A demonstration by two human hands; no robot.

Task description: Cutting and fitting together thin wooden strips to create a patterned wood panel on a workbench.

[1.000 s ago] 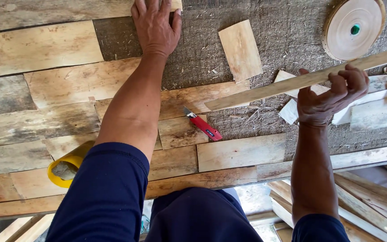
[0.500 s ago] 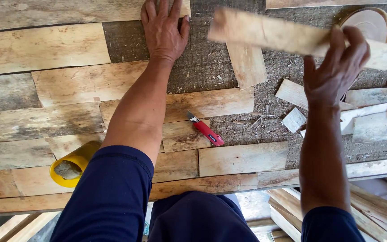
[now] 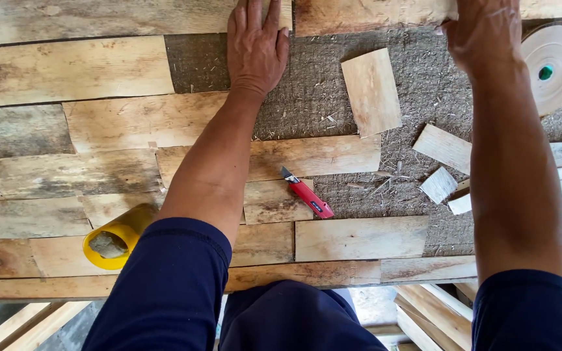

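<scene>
Pressing flat, fingers spread, the left hand [image 3: 257,45] is laid palm-down on a pale weathered top-row wood plank [image 3: 99,16], nothing gripped. A long light-brown veneer strip [image 3: 372,14] is held at the top edge by the right hand [image 3: 486,32]; finger closure cannot be told. A red utility knife [image 3: 307,194] and a yellow tape roll [image 3: 113,239] are left lower down, untouched.

Both arms reach straight forward from dark blue sleeves, forearms bare. The left hand [image 3: 257,47] lies flat, palm down, fingers together and pointing away, thumb tucked close. The right hand [image 3: 484,32] is bent at the wrist, knuckles up, fingers curled downward and partly cut off at the frame's top
</scene>
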